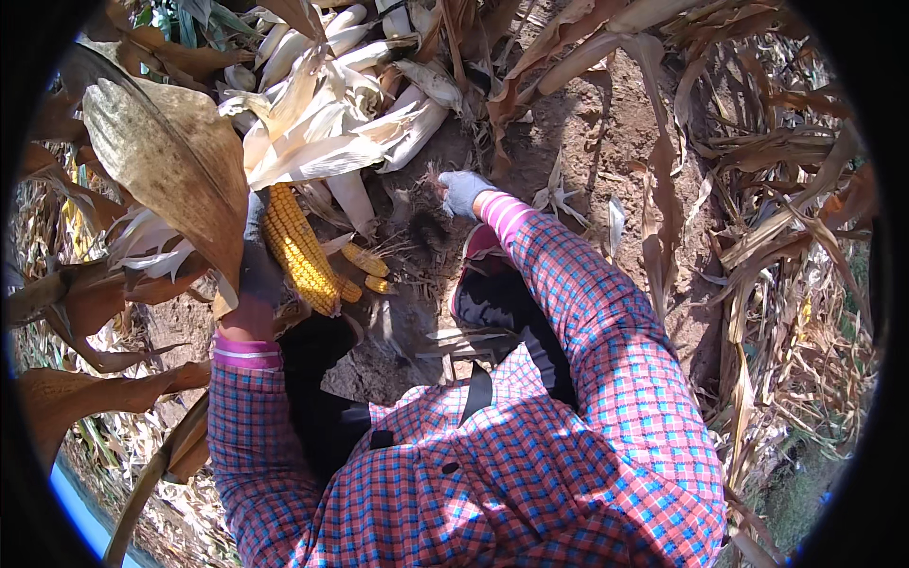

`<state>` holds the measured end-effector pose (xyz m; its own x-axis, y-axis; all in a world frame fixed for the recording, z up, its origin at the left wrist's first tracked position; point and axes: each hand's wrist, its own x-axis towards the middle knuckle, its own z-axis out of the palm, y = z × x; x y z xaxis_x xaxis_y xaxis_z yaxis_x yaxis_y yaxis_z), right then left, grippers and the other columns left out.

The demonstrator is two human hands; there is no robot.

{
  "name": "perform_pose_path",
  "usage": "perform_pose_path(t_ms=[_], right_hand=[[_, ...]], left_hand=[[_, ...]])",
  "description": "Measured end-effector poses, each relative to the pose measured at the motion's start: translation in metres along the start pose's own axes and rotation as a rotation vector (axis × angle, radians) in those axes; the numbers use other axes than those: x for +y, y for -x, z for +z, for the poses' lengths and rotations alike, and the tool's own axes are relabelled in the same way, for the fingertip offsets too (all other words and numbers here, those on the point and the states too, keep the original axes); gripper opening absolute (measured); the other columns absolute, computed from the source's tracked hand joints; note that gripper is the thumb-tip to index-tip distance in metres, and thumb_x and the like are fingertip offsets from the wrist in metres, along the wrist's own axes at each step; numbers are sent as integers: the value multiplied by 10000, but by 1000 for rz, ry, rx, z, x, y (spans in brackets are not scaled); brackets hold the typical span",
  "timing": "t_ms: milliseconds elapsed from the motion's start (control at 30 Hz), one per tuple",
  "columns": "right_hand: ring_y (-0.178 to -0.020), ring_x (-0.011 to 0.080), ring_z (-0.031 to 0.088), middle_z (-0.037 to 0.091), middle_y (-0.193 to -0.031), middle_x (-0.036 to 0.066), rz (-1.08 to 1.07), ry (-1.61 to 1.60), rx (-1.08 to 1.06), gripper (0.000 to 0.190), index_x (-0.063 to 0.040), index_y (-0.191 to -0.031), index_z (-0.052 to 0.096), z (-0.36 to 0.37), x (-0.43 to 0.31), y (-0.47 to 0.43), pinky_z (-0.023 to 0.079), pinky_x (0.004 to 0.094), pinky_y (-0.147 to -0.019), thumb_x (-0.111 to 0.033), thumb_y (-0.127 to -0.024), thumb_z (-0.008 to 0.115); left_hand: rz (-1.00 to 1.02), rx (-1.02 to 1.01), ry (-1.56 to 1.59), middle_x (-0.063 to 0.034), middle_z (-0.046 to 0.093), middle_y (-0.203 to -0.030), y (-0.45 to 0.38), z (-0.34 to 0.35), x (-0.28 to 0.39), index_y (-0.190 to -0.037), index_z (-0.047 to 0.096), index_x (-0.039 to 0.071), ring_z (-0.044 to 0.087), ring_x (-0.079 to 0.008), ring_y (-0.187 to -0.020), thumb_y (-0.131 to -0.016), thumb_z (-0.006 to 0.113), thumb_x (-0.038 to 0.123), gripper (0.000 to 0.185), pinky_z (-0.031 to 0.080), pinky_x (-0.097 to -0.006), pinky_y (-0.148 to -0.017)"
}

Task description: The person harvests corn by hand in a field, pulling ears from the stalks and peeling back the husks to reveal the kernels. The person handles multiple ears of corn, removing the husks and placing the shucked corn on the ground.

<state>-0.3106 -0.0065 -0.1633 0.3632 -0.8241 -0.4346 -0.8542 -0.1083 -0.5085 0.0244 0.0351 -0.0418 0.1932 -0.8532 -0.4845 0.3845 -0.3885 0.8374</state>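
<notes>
My left hand, in a grey glove, is at the left, beside a large husked ear of yellow corn. Pale husks spread from the ear's upper end, and a dry brown corn leaf hides part of the hand, so its fingers hardly show. Right of centre, my right hand, also gloved in grey, has its fingers curled on a small tuft of brown corn silk. Smaller yellow cobs lie on the soil between my feet, to the right of the large ear.
Ears in pale husks are heaped beyond my left hand. Dry corn stalks and leaves stand and lie at the right, with more stalks at the left. Bare brown soil shows ahead. My dark shoe is below my right hand.
</notes>
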Motion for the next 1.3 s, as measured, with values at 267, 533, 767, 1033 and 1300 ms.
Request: perform_pose_path(t_ms=[267,533,767,1033,1300], right_hand=[[-1108,324,590,616,-1179,183,432,409,-314,432,-66,-1119,664,-28,124,14,482,401,-932,-339,-788,615],[-1083,369,582,604,-1178,208,494,325,-231,451,-58,-1140,636,-12,152,17,472,414,-937,-314,-770,613],[-906,353,639,662,-979,183,164,-110,-91,290,-67,-980,663,-25,14,2,496,433,-780,-308,-842,582],[-808,363,601,617,-850,216,-164,-176,-99,294,-13,-989,607,-104,-70,75,459,396,-726,-289,-891,591],[-972,381,610,645,-1031,199,246,-5,189,339,-89,-1036,643,-71,3,53,483,447,-825,-370,-861,570]], left_hand=[[-27,46,-34,-75,593,-1147,21,38,17,-1320,461,64,605,-197,-995,-966,483,338,449,510,-333,-857],[12,-79,-46,-57,573,-1137,17,35,16,-1302,484,57,567,-169,-991,-946,518,351,463,467,-300,-870],[-26,-55,-33,-31,594,-880,5,43,-7,-1091,570,88,600,-149,-742,-911,555,403,362,517,-298,-635],[-175,-76,98,-62,615,-817,12,66,-5,-1049,587,85,606,-196,-687,-913,572,383,329,517,-343,-589],[-184,-113,129,-51,622,-900,22,67,28,-1124,577,102,617,-182,-756,-897,580,451,416,526,-324,-646]])
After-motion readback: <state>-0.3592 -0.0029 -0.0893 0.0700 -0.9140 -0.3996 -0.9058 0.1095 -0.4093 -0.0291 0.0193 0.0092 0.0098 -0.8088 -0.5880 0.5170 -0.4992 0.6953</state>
